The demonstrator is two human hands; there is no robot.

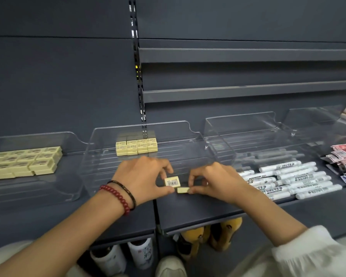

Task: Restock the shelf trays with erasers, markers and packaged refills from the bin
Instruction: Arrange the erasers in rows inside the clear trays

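Cream eraser pinched barcode-up in my left hand, second eraser pinched in my right hand just beside it, at the middle tray front, and I judge its back stack barely begun, while the left tray, markers and refills look stocked.

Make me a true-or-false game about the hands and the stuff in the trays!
The left hand pinches a barcode eraser. True.
The right hand holds nothing. False: it pinches a second eraser.
The white markers lie right of the hands. True.
The red bracelet is on the right wrist. False: it is on the left wrist.
The middle tray is packed full. False: only a small eraser stack sits at its back.
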